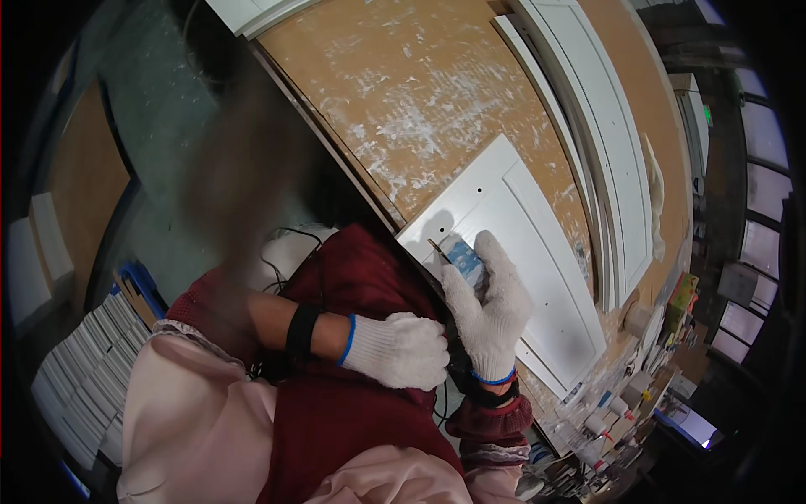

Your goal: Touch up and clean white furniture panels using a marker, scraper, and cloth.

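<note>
Red apron (353,420) sits closest to me | left hand (401,349) in a white glove rests curled on it, holding nothing | right hand (489,307) grips a small blue tool (464,259) on the white door panel (537,260) on the counter (403,92) | I think slow, steady pressing works best | panel looks flat, smooth, with tiny holes

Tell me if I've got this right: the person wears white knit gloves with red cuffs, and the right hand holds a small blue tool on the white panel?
Not quite: the cuffs are blue, not red. The head view shows the right hand holding the small blue tool on the white panel.
</note>
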`<state>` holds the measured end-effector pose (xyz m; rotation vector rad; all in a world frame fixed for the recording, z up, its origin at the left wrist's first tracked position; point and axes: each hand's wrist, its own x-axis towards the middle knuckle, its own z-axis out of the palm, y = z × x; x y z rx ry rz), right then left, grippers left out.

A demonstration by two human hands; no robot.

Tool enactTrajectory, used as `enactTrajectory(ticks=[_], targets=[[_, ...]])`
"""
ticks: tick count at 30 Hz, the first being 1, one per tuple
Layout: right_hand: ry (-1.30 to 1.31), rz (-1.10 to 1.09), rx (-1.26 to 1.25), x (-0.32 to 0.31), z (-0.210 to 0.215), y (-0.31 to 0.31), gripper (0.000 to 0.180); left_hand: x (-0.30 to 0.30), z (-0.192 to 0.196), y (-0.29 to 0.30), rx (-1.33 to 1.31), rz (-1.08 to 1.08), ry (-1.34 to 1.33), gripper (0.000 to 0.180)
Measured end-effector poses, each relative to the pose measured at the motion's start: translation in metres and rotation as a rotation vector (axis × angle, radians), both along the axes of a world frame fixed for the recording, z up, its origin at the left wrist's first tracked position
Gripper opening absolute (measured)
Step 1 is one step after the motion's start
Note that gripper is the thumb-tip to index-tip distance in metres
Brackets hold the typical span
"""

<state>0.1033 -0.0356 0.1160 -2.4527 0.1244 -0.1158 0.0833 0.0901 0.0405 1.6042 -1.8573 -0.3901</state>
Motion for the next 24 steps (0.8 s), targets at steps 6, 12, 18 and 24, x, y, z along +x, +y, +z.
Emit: enactTrajectory(ticks=[6,12,18,24], targets=[[0.036,-0.106,0.086,0.005,-0.009,-0.006,0.055,0.008,-0.004,0.003,-0.095,0.005,0.007,0.015],[-0.056,-0.179,0.387,-0.022,-0.008,-0.039,0.054,0.034,0.025,-0.007,-0.038,-0.034,-0.007,0.019],[-0.021,-0.445,0.691,-0.088,0.006,-0.062,0.054,0.035,0.043,-0.034,-0.053,0.055,-0.113,0.039],[-0.022,-0.633,0.698,-0.153,0.005,-0.082,0.054,0.022,0.025,-0.074,-0.008,0.362,-0.158,0.066]])
